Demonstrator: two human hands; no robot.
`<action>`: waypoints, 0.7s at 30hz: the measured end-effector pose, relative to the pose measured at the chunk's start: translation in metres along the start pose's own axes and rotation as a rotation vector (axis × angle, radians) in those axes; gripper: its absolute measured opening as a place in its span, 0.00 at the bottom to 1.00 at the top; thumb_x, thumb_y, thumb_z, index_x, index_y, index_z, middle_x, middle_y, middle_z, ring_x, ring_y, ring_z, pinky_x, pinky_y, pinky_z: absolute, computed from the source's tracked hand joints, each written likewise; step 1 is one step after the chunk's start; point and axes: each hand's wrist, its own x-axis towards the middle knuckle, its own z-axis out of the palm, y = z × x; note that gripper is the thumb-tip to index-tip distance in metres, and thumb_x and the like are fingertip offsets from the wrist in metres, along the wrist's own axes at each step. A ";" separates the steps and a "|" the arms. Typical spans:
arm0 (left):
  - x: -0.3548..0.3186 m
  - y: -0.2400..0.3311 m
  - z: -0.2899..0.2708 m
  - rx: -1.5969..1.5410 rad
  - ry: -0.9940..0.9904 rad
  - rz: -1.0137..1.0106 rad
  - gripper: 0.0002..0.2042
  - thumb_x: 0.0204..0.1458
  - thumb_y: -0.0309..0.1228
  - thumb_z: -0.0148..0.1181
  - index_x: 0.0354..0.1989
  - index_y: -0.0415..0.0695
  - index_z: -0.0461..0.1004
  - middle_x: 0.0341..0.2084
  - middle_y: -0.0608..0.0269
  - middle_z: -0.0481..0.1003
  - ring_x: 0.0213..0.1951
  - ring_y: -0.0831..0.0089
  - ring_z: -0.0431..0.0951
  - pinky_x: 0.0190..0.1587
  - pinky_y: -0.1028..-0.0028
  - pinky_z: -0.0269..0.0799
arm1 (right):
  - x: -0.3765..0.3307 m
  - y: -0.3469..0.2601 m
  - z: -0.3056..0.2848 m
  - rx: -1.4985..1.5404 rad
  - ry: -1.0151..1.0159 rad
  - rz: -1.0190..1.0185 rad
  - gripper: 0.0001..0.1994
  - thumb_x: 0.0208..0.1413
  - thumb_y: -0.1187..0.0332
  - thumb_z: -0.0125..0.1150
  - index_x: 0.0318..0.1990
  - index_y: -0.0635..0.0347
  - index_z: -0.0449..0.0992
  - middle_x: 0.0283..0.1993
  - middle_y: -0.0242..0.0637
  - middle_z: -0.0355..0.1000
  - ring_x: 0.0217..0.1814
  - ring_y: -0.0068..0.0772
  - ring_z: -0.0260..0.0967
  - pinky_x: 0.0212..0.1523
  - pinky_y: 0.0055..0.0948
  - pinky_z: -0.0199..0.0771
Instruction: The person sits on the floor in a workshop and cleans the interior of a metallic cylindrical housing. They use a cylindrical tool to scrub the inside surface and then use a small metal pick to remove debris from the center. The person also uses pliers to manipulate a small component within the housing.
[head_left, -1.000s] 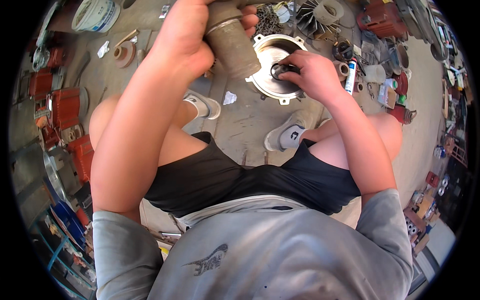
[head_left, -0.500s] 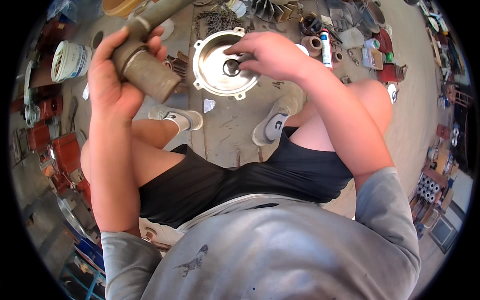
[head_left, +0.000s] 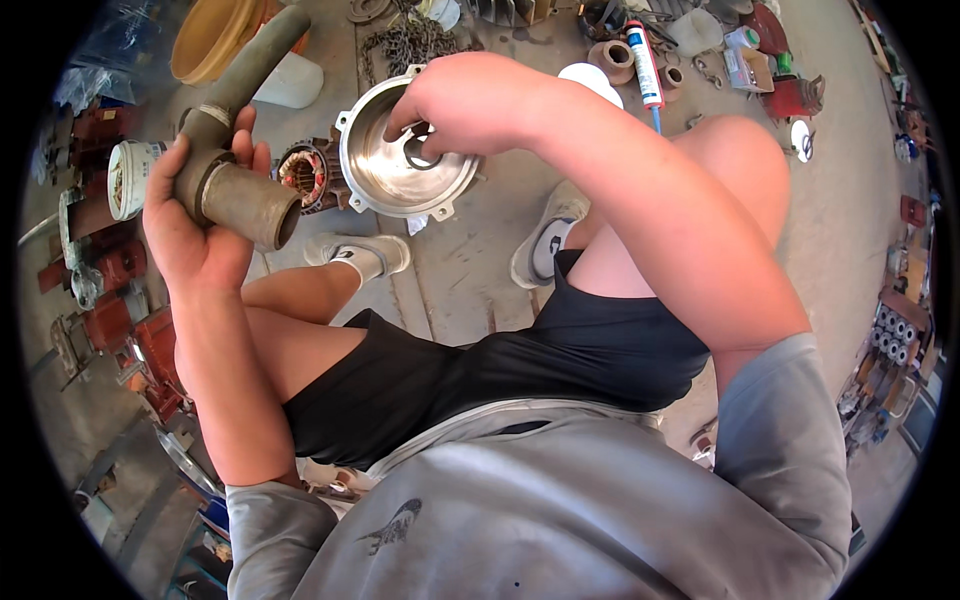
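Observation:
My left hand (head_left: pixel 200 205) is wrapped round a T-shaped brown metal pipe piece (head_left: pixel 250 205), raised on the left. Its short thick barrel shows a hollow end toward me, and a long pipe handle (head_left: pixel 262 62) slants up and away. My right hand (head_left: pixel 465 105) reaches over a round silver metal motor end cover (head_left: pixel 375 185) with bolt lugs along its rim. Its fingers curl down into the cover, closed about a dark round part at the central hub; that part is mostly hidden. The cover sits beyond my feet.
Beside the cover stands a motor stator with copper windings (head_left: pixel 303 175). A heap of chain (head_left: pixel 410 42) lies behind. Right of my hand are a sealant cartridge (head_left: pixel 645 68), rusty collars (head_left: pixel 612 62) and a white disc (head_left: pixel 592 85). Farther left stand a white bucket (head_left: pixel 125 182) and red castings (head_left: pixel 105 325).
My left hand has lowered and shifted left with the pipe piece, uncovering the stator. My right fingers have gone deeper into the cover's hub. The whole view has shifted somewhat.

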 end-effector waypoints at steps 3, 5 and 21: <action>0.009 -0.015 -0.003 -0.027 -0.021 -0.019 0.29 0.68 0.35 0.61 0.74 0.33 0.65 0.69 0.32 0.72 0.51 0.56 0.88 0.77 0.46 0.68 | 0.000 -0.007 0.003 -0.117 -0.030 -0.057 0.18 0.60 0.63 0.73 0.59 0.44 0.89 0.47 0.38 0.88 0.51 0.48 0.86 0.53 0.48 0.86; 0.014 -0.019 0.003 -0.025 0.013 -0.023 0.30 0.68 0.36 0.61 0.74 0.33 0.64 0.68 0.32 0.74 0.51 0.56 0.88 0.79 0.44 0.65 | 0.006 -0.009 0.006 -0.085 -0.029 0.000 0.14 0.59 0.64 0.74 0.52 0.46 0.91 0.47 0.38 0.88 0.52 0.48 0.86 0.53 0.49 0.86; 0.011 -0.024 0.011 -0.034 0.009 -0.038 0.31 0.68 0.36 0.62 0.75 0.32 0.63 0.69 0.32 0.73 0.50 0.56 0.89 0.74 0.49 0.72 | 0.002 -0.007 0.009 0.007 0.046 0.058 0.10 0.55 0.61 0.78 0.44 0.48 0.92 0.45 0.38 0.88 0.51 0.49 0.86 0.50 0.50 0.85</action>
